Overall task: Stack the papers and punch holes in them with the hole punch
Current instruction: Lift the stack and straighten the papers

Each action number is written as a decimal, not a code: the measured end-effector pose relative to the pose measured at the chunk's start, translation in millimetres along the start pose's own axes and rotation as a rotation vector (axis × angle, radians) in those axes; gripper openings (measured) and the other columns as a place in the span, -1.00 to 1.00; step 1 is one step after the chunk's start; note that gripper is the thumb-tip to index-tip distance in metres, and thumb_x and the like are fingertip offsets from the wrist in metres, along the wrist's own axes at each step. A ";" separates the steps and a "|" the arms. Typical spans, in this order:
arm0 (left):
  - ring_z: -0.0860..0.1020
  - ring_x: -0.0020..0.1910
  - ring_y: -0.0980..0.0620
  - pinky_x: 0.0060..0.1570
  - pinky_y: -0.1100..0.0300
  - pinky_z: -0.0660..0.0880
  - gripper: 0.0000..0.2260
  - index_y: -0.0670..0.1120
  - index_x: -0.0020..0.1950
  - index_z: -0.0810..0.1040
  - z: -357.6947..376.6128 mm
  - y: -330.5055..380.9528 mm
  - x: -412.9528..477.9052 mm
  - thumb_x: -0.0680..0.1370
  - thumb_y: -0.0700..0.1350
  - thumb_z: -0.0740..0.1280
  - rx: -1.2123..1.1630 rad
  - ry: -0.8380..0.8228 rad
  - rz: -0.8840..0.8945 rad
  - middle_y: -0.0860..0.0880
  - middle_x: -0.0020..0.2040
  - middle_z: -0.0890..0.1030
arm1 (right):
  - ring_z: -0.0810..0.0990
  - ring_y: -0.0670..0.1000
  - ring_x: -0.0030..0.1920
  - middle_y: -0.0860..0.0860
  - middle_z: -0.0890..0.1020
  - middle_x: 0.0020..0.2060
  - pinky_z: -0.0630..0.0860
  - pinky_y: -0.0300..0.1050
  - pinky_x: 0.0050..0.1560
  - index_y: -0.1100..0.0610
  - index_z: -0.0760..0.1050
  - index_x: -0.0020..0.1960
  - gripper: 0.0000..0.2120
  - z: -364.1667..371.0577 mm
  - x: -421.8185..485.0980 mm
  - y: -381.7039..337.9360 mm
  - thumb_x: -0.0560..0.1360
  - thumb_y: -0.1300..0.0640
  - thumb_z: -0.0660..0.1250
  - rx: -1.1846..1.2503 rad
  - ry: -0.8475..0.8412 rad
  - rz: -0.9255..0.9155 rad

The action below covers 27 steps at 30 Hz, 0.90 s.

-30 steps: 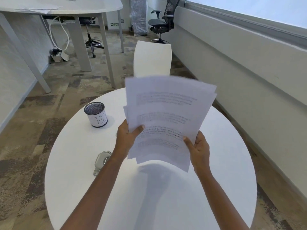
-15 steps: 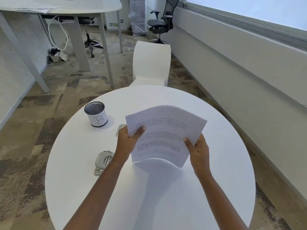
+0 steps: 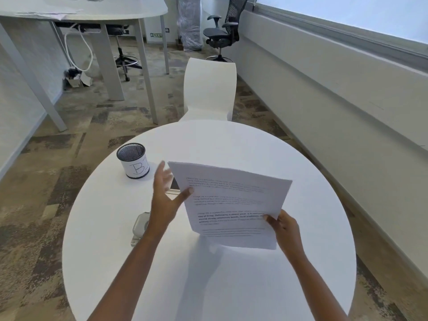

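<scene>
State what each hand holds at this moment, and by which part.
The right hand grips the stack of papers at its lower right edge. The left hand is open, thumb touching the stack's left edge, holding nothing.

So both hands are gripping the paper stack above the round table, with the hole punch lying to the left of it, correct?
Not quite. The head view shows only the right hand gripping the paper stack, at its lower right corner. The left hand is open, fingers spread, with just the thumb at the stack's left edge. The rest holds: the stack is above the round table and the hole punch lies to its left.
</scene>
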<state>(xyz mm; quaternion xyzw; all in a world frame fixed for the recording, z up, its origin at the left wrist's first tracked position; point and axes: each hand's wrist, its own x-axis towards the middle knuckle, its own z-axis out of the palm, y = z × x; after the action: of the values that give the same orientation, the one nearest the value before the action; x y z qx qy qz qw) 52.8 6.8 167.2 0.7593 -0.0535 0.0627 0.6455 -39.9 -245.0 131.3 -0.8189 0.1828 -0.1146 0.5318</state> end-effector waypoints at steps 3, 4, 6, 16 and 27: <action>0.20 0.41 0.09 0.40 0.06 0.16 -0.10 -0.04 0.47 0.13 -12.1 11.8 10.0 0.28 0.38 0.30 0.244 -0.025 0.281 0.05 0.39 0.23 | 0.56 0.07 -0.09 0.02 0.61 -0.11 0.40 -0.31 -0.20 0.18 0.55 0.03 -0.83 -19.3 12.0 -11.4 0.47 0.28 0.29 -0.120 -0.016 -0.058; 0.18 0.43 0.07 0.41 0.02 0.14 -0.14 0.00 0.45 0.16 -13.9 16.1 12.1 0.29 0.42 0.25 0.293 -0.083 0.350 0.05 0.40 0.25 | 0.55 0.06 -0.10 0.02 0.61 -0.09 0.39 -0.30 -0.20 0.19 0.55 0.05 -0.82 -25.2 15.5 -16.5 0.47 0.31 0.28 -0.150 -0.020 -0.080; 0.17 0.45 0.05 0.42 -0.02 0.16 -0.24 0.08 0.42 0.21 -14.3 23.6 14.3 0.32 0.42 0.22 0.348 -0.168 0.436 0.05 0.40 0.31 | 0.54 0.03 -0.14 0.00 0.61 -0.11 0.37 -0.32 -0.22 0.14 0.56 0.00 -0.83 -37.5 20.0 -28.9 0.48 0.32 0.26 -0.192 -0.017 -0.125; 0.25 0.39 0.04 0.33 0.16 0.14 -0.41 0.06 0.37 0.30 -10.8 47.3 10.4 0.41 0.29 0.22 0.590 -0.084 0.687 0.10 0.33 0.38 | 0.49 -0.03 -0.23 0.00 0.58 -0.24 0.29 -0.38 -0.26 0.08 0.48 -0.17 -0.81 -67.8 18.7 -76.2 0.49 0.32 0.19 -0.486 -0.051 -0.310; 0.50 -0.41 0.28 -0.27 0.26 0.43 -0.92 0.07 -0.23 0.61 -2.7 16.4 9.5 0.39 -0.12 0.38 -0.037 -0.108 0.043 0.27 -0.40 0.63 | 0.55 -0.06 -0.25 -0.11 0.62 -0.30 0.38 -0.17 -0.33 -0.08 0.52 -0.22 -0.89 -82.8 15.8 -60.2 0.43 0.12 0.35 -0.497 -0.127 -0.205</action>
<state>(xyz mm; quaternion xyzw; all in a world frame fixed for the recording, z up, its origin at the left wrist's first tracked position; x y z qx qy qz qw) 59.5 6.8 185.2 0.7483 -0.1059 0.0344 0.6539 -46.6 -298.2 219.9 -0.9440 0.0879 -0.0678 0.3106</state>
